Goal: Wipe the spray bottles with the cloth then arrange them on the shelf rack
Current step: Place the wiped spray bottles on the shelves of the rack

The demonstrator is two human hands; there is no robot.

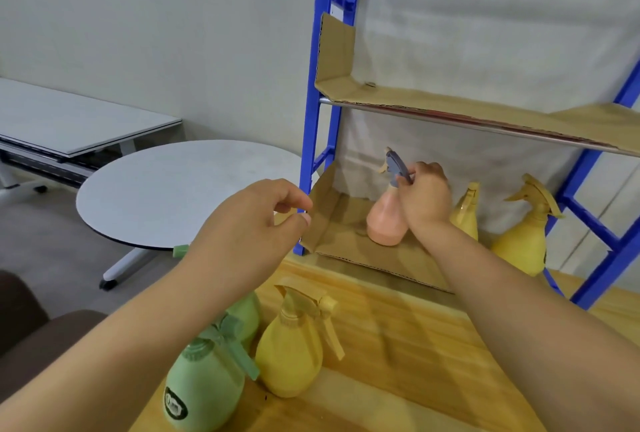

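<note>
A wooden tabletop (pixel 398 345) is seen, on which a green spray bottle (pixel 204 386), a second green bottle (pixel 247 319) behind it and a yellow spray bottle (pixel 289 359) are stood, with a blue shelf rack (pixel 313 120) set farther back. Its lower shelf is lined with cardboard (pixel 363 251), on which a pink spray bottle (pixel 382 220) and two more yellow bottles (pixel 465 213) (pixel 519 244) are stood upright

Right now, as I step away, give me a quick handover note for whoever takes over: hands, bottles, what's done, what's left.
Right hand: grips the pink bottle at its neck, on the rack's lower shelf.
Left hand: holds nothing, fingers loosely curled beside the shelf's cardboard flap.
Done: middle yellow bottle and far-right yellow bottle stand on that shelf.
Left: table yellow bottle, front green bottle and rear green bottle wait on the wooden table.
No cloth is in view, so I cannot tell which bottles are wiped.
</note>
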